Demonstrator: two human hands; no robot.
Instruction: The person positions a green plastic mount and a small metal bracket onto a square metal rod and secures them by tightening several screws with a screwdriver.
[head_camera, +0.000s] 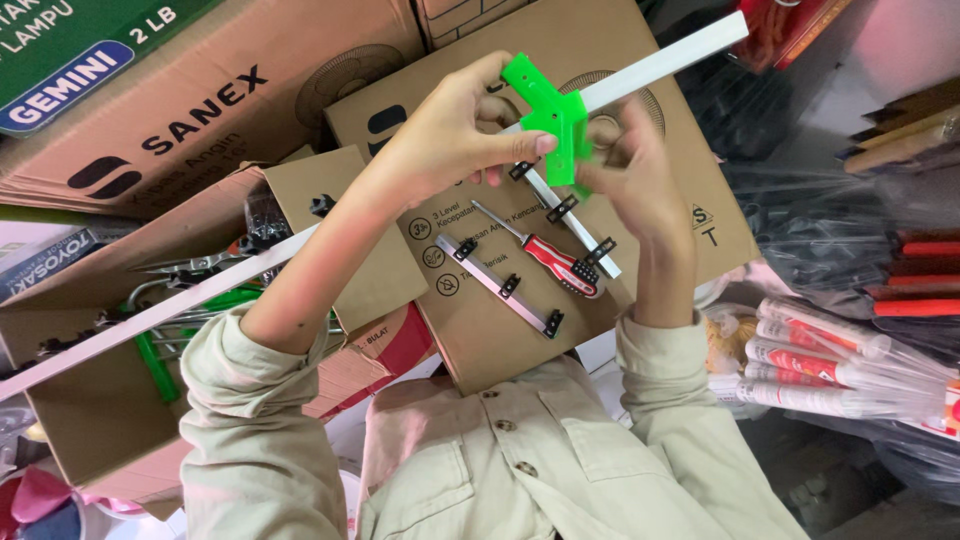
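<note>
Fingers (520, 148) of left hand (450, 140) pinched on green bracket (553, 115), right hand (630, 170) clasped on it, blurred, white rail (665, 62) slanted up-right from bracket, screwdriver (545, 255) laid below bracket on cardboard box (500, 330).

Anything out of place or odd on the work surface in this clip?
Nothing looks damaged or spilled. A red-handled screwdriver and a short grey rail lie loose on a cardboard box while both hands hold a green bracket.

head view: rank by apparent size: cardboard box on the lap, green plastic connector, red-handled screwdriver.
1. cardboard box, by far the largest.
2. red-handled screwdriver
3. green plastic connector
The last two look close, and the connector is held nearer the camera, so their order is unsure.
</note>
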